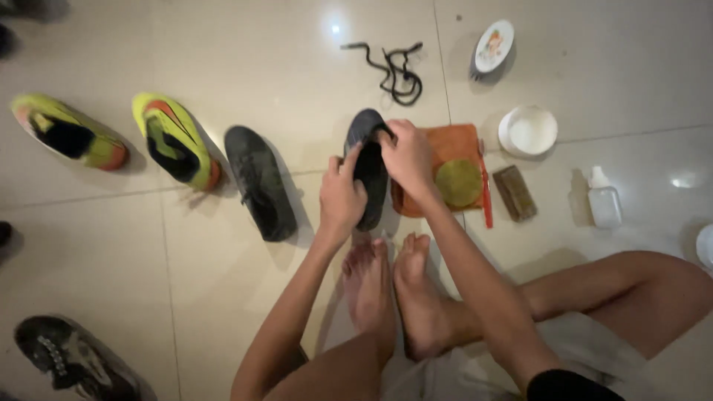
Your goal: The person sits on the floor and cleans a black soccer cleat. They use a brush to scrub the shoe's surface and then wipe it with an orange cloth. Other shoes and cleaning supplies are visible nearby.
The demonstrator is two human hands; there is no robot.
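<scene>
Head view: person sits on a pale tiled floor (223,312), bare feet together in front. Both hands on a dark shoe (369,167) lying on the floor just ahead of the feet, toe pointing away. Left hand (341,199) grips the shoe's near/mid part, fingers (349,160) wrapped over its upper, closed on it. Right hand (406,156) is at the shoe's opening, fingers curled in around the collar edge, also holding it.

Just right of the shoe, touching or nearly so: an orange cloth (453,145) flat on the floor w/ a round olive-green pad (458,183) on top. A red toothbrush-like stick (486,189) runs along the cloth's right edge. Beside that, a brown block (515,193), then a small white bottle (604,200). Farther back: a white bowl (528,131) and an oval brush w/ white back (493,46).

A loose black lace (394,70) lies on the floor beyond the shoe, well apart.

Left of the held shoe: a matching dark shoe (260,182), near but not touching. Further left, two yellow-green shoes (174,137) w/ orange trim, side by side. Bottom-left corner: a black studded shoe (70,360), well apart from the rest.
</scene>
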